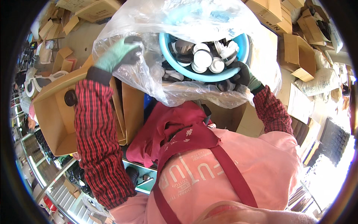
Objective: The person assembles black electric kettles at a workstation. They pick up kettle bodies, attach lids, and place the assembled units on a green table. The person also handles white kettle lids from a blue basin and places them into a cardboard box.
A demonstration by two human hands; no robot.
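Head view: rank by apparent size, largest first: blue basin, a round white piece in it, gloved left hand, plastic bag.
1. Plastic bag
2. Blue basin, partly covered by the bag
3. Gloved left hand
4. Round white piece

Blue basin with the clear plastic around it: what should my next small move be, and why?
Perhaps ease the clear plastic off the far rim with your left hand, your right hand steadying the blue basin. The plastic lies over that rim, above the black and white parts, and your right hand is at the near right rim.
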